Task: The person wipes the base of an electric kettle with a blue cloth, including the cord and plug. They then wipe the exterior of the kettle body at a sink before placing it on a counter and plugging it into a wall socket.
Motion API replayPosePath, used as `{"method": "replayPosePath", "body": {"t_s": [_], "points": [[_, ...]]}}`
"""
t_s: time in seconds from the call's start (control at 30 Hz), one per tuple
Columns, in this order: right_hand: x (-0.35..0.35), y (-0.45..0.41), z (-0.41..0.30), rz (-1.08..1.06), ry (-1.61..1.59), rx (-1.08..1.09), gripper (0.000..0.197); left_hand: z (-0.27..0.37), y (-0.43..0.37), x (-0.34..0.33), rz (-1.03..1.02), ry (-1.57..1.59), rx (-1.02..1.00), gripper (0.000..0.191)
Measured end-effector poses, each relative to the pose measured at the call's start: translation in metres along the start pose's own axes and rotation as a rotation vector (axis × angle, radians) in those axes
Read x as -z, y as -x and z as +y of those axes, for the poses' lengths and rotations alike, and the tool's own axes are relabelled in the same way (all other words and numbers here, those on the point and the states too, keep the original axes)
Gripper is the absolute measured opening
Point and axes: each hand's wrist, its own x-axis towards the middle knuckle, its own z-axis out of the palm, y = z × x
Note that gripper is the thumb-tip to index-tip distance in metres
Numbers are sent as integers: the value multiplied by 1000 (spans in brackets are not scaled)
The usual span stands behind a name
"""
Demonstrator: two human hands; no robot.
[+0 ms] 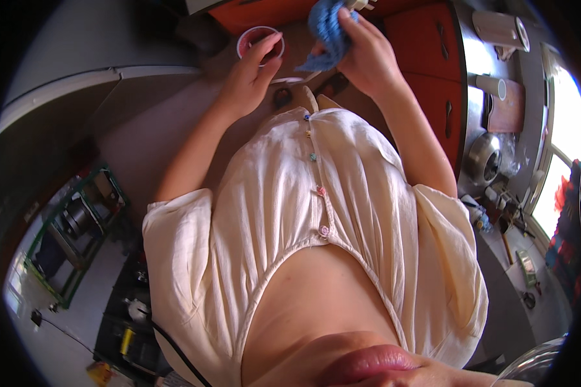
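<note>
At the top of the view, my right hand point(373, 60) is closed around a bunched blue cloth point(331, 34). A pale object with prongs, perhaps a plug point(360, 5), shows just beyond that hand at the picture's edge. My left hand point(252, 80) is at a round red container with a white rim point(239, 46); its thumb and fingers lie over the opening. Whether the fingers grip the container or only rest on it cannot be told. The two hands are apart, in front of the cream buttoned shirt point(314, 169).
Red-orange cabinets point(426, 48) stand on the right, below a counter with a white cup point(494, 87), a cutting board point(508, 109) and a metal pot point(484, 157). A green-framed rack point(77, 232) is at the left. A large grey appliance or cabinet point(92, 43) fills the upper left.
</note>
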Motion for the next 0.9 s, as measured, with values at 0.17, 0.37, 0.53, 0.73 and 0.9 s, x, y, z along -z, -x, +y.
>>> {"method": "replayPosePath", "body": {"t_s": [0.17, 0.37, 0.53, 0.73, 0.9], "points": [[-42, 12, 6, -139, 444, 27, 27, 70, -35, 8, 127, 419, 103, 32], [-52, 12, -6, -196, 950, 222, 29, 69, -56, 17, -35, 467, 40, 41], [-44, 8, -6, -151, 1065, 289, 27, 87, -72, 8, 171, 585, 61, 32], [-4, 26, 24, 58, 1252, 328, 20, 77, -110, 41, 405, 1289, 212, 32], [40, 27, 60, 17, 1307, 412, 16, 59, -126, 85, 711, 826, 236, 37]]}}
